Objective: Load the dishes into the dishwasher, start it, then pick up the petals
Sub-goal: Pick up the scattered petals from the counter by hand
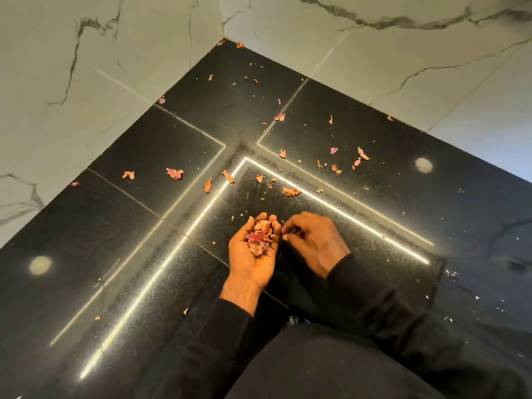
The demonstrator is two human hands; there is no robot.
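Pink petals (174, 173) litter black floor (138, 226).
Left hand (254, 263) cups a petal pile (260, 237); right hand (312, 240) curls just beside it, grip unclear.

Warm light from above is glaring off the glossy black floor (144, 156) as bright streaks (331, 203) and two hazy round spots (423, 165). Wide-angle distortion is bending the marble walls (57, 82) at the edges.

A glossy black tiled floor (144, 156) mirrors an L-shaped light strip (331, 204), bordered on two sides by white, grey-veined marble (72, 82).
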